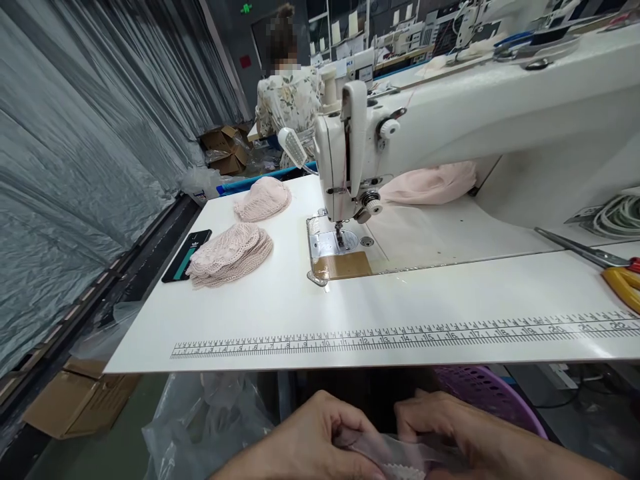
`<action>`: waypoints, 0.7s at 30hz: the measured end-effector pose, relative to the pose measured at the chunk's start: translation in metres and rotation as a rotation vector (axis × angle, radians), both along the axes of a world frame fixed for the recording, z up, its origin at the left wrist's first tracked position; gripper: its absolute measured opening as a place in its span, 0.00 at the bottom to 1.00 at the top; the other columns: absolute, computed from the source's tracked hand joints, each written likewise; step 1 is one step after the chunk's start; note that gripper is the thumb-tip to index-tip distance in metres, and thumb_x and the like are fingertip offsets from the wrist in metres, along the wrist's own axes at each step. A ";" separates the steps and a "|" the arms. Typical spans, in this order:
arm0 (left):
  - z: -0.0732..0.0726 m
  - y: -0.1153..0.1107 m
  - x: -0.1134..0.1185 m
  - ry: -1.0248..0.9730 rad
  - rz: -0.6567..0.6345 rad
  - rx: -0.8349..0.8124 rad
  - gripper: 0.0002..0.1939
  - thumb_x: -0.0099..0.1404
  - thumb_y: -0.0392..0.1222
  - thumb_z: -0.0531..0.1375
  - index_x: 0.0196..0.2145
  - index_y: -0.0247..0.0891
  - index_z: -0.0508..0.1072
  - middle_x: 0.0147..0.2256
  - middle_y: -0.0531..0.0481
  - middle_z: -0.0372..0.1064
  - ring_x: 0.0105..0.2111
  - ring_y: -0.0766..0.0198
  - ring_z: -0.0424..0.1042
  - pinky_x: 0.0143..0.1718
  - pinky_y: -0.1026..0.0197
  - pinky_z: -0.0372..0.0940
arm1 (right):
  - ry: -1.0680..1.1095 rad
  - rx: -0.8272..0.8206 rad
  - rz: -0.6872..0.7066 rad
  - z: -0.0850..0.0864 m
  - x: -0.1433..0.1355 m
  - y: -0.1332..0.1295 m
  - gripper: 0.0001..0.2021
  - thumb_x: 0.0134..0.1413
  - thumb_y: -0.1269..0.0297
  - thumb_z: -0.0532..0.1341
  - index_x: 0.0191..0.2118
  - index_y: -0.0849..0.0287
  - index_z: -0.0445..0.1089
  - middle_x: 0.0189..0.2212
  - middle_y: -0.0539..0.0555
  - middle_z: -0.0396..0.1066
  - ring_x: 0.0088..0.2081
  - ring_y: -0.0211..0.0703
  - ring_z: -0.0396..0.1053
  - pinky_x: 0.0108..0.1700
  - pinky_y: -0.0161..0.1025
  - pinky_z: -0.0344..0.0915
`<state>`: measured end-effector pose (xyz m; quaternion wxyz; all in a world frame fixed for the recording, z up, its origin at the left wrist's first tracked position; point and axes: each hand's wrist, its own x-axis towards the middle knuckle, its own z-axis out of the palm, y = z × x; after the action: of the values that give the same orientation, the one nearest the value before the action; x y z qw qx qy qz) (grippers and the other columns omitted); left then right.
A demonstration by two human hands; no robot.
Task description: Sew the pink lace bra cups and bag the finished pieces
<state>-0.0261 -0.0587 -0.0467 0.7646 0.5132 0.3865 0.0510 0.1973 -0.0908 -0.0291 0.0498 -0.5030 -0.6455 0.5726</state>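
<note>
1. Locate the sheer fabric (387,448) below the front edge of the white table (260,310), between the hands.
2. Left hand (320,440) pinches the fabric; apply light, even pressure.
3. Right hand (450,427) curls at it; fingertips are hidden, so its grip cannot be confirmed.
4. Keep the toothed trim (404,471) flat, unstretched.

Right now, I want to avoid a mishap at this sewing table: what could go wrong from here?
The black phone lies near the sewing table's left edge, partly hidden by the stacked lace pieces; shifting that stack might knock it off. The sheer fabric held by the left hand and right hand could slip from their grip. Fabric passing the scissors might snag on the blades.
</note>
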 end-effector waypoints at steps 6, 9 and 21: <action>-0.004 0.000 0.003 0.058 -0.058 0.051 0.15 0.46 0.45 0.71 0.31 0.33 0.80 0.19 0.57 0.61 0.20 0.76 0.54 0.22 0.73 0.52 | -0.077 -0.074 0.074 -0.001 0.006 0.008 0.07 0.41 0.67 0.63 0.28 0.56 0.63 0.34 0.50 0.67 0.39 0.46 0.66 0.39 0.37 0.59; -0.007 0.000 0.000 0.054 -0.078 0.056 0.15 0.47 0.45 0.71 0.32 0.33 0.80 0.19 0.56 0.63 0.20 0.75 0.56 0.23 0.72 0.54 | -0.109 -0.057 0.117 -0.005 0.010 0.007 0.06 0.43 0.69 0.61 0.30 0.56 0.65 0.34 0.50 0.66 0.39 0.46 0.66 0.38 0.37 0.59; -0.014 -0.002 -0.002 0.151 -0.074 0.198 0.10 0.48 0.40 0.69 0.30 0.34 0.80 0.17 0.59 0.57 0.20 0.74 0.52 0.19 0.72 0.47 | 0.111 0.015 0.078 -0.026 0.005 -0.002 0.09 0.58 0.62 0.55 0.34 0.56 0.71 0.33 0.51 0.71 0.40 0.45 0.68 0.41 0.38 0.62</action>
<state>-0.0283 -0.0608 -0.0609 0.6803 0.6024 0.4169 0.0218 0.2023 -0.0927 -0.0549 0.0669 -0.4443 -0.6651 0.5965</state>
